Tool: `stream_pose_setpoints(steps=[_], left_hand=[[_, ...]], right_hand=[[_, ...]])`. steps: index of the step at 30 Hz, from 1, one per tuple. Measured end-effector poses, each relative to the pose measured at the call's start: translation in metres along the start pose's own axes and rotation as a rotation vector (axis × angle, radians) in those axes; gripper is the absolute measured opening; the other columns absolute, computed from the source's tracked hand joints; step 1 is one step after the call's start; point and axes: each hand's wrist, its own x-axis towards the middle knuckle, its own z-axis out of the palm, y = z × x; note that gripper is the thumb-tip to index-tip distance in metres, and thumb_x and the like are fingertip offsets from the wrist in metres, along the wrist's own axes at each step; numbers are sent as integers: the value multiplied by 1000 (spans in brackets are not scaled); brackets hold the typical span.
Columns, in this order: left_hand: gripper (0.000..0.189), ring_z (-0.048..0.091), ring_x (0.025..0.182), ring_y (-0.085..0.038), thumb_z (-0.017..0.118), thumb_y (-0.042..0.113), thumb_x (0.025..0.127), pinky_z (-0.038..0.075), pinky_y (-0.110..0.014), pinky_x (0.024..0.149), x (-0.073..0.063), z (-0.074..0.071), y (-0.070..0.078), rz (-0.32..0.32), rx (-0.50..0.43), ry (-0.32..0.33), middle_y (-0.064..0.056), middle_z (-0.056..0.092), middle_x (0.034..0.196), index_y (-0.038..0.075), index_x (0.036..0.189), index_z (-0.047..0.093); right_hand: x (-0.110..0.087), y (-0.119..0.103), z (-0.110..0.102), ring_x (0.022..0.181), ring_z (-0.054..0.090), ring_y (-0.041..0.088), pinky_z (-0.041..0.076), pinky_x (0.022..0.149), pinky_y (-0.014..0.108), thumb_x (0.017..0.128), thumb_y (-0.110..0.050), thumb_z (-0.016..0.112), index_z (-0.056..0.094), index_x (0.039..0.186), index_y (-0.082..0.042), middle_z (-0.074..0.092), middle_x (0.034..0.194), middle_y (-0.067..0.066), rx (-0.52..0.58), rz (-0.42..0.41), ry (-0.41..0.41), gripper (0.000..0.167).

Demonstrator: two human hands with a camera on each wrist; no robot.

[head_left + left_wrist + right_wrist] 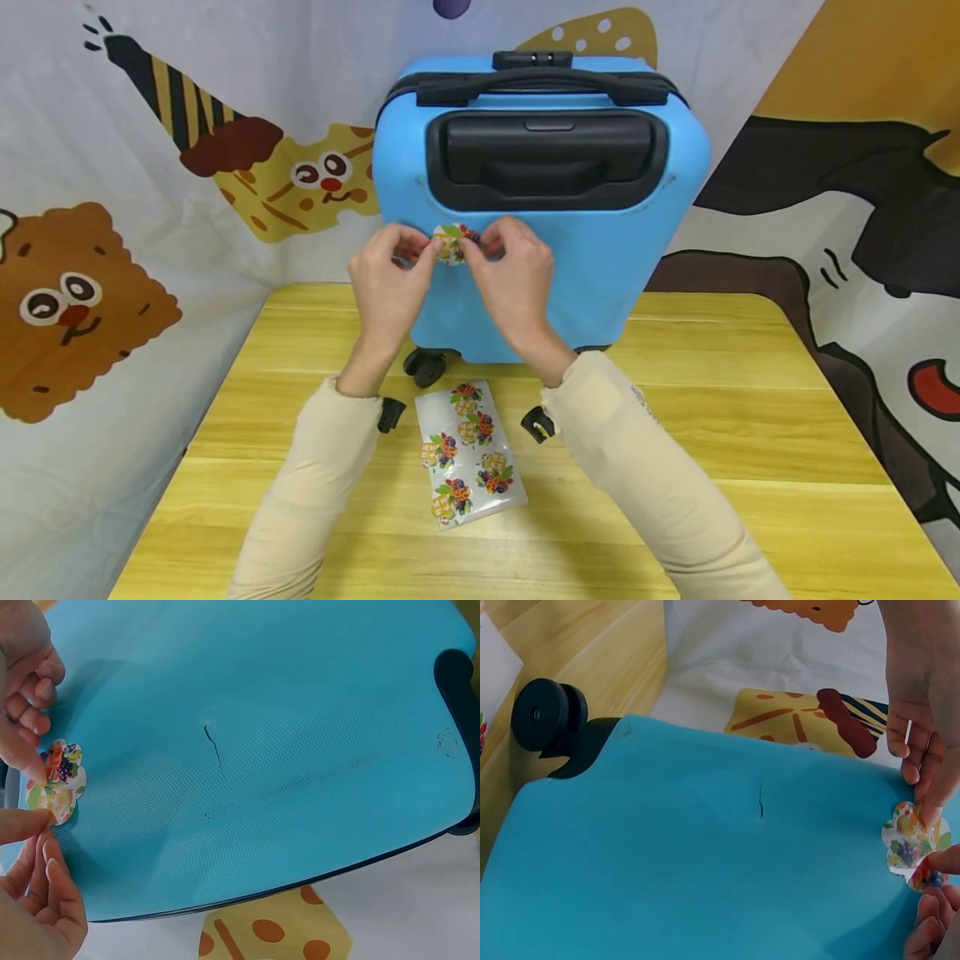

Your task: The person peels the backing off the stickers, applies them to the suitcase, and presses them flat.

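Note:
A fruit-print sticker (452, 244) with a scalloped edge is held against the front of a light blue suitcase (585, 250), just below its black handle recess. My left hand (390, 271) pinches the sticker's left edge between thumb and fingers. At the opposite edge, my right hand (513, 275) pinches it, its thumb over the printed side. The left wrist view shows the sticker (73, 791) between both hands, close over the shell. On the table below lies a white sticker sheet (487, 458) bearing several fruit-print stickers.
The suitcase stands upright on a wood-grain table (712, 417), against a cartoon-printed cloth (322, 75). A black caster wheel (425, 367) shows at its lower left. A thin dark scratch (214, 750) marks the blue shell.

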Motion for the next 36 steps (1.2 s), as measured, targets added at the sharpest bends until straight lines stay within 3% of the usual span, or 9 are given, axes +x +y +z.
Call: stream_pose_setpoints(steps=[15,21,24,29,32,36], left_hand=[[18,57,59,-23,71,11,79,47,-30,54,-2,-3,-3,-23,-9,25,-14,62,67,-5,74,63],[19,57,59,-20,72,10,78,46,-22,55,-2,-5,-8,-54,-87,20,-14,62,67,-6,74,63],[18,57,61,-15,72,11,79,46,-18,56,-1,-8,-7,-114,-195,-18,-13,63,69,-5,77,64],[17,59,69,-9,68,10,82,48,-22,61,1,-15,-2,-204,-366,-145,-13,64,78,-6,89,64],[19,60,73,-9,66,9,84,49,-24,64,3,-17,-1,-234,-402,-204,-12,64,82,-4,96,64],[22,59,77,-11,64,10,86,48,-25,67,3,-18,0,-255,-415,-238,-12,63,86,-4,102,63]], right_hand=[[-1,17,-17,56,53,19,41,53,29,79,-15,72,60,65,0,59,61,10,8,53,-49,23],[-1,18,-22,58,55,19,44,55,29,80,-13,70,62,68,0,60,64,10,33,60,-92,20],[0,17,-25,58,54,18,43,55,27,80,-12,70,64,73,0,62,66,9,108,65,-164,15],[4,15,-31,64,57,26,48,58,28,83,-10,67,66,89,1,65,78,11,395,170,-387,13],[8,12,-34,72,58,30,51,62,32,85,-8,64,63,97,4,65,85,15,521,225,-475,16],[15,7,-34,79,60,25,51,69,32,86,-5,62,62,101,6,64,94,17,594,213,-507,18]])
